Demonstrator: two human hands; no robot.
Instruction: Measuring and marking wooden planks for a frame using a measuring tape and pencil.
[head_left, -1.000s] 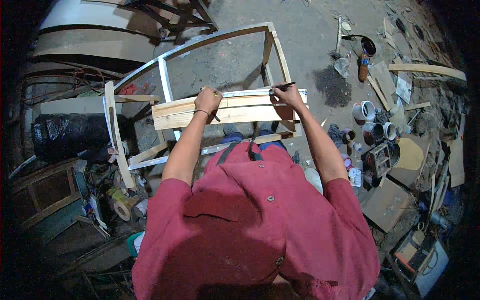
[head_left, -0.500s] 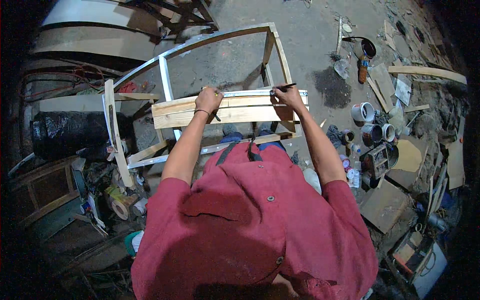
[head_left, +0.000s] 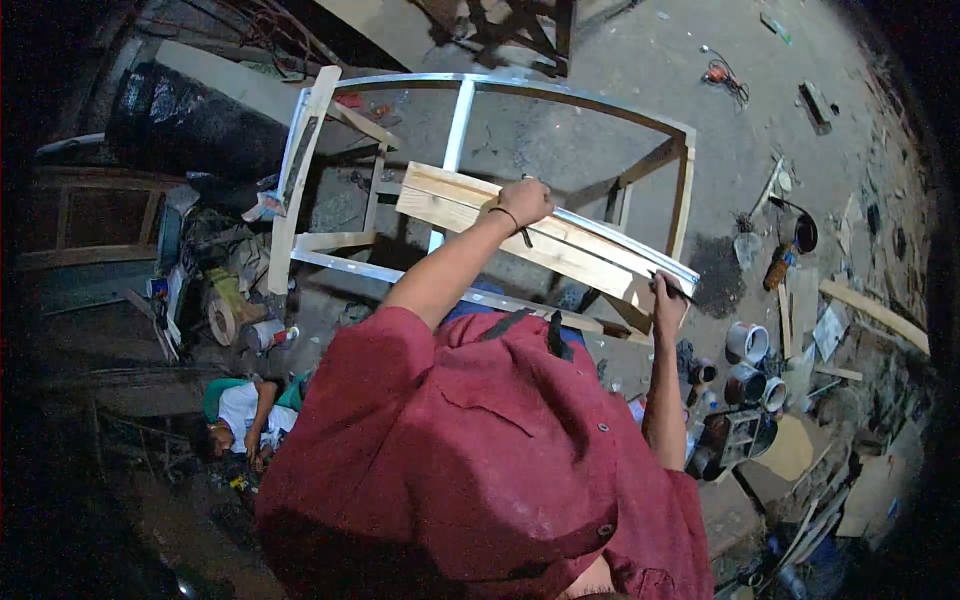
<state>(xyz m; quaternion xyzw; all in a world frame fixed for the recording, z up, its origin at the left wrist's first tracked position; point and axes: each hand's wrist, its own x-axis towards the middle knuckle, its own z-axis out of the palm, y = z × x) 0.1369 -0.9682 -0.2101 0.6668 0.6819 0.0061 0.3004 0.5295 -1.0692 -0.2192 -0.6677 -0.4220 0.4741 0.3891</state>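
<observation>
Two pale wooden boards (head_left: 565, 250) lie side by side across a wooden frame (head_left: 465, 120), slanting down to the right. My left hand (head_left: 525, 200) is closed over the far edge of the boards, gripping what looks like a tape measure; its case is mostly hidden and a black strap hangs below. The silvery tape blade (head_left: 625, 240) runs from that hand along the far edge to the boards' right end. Near that end my right hand (head_left: 668, 300) pinches a slim black pen or marker (head_left: 680, 292), its tip close to the board.
Upright wooden pieces (head_left: 300, 190) stand at the frame's left end. Paint cans and buckets (head_left: 747, 342), a bottle (head_left: 778, 270) and wood scraps crowd the right. A black wrapped roll (head_left: 195, 120) lies at far left. Another person (head_left: 245, 415) is low at the left.
My view has turned, so the boards and frame now appear slanted and farther right. My right hand has moved off the tape toward the near side of the boards. Another person has come into view.
</observation>
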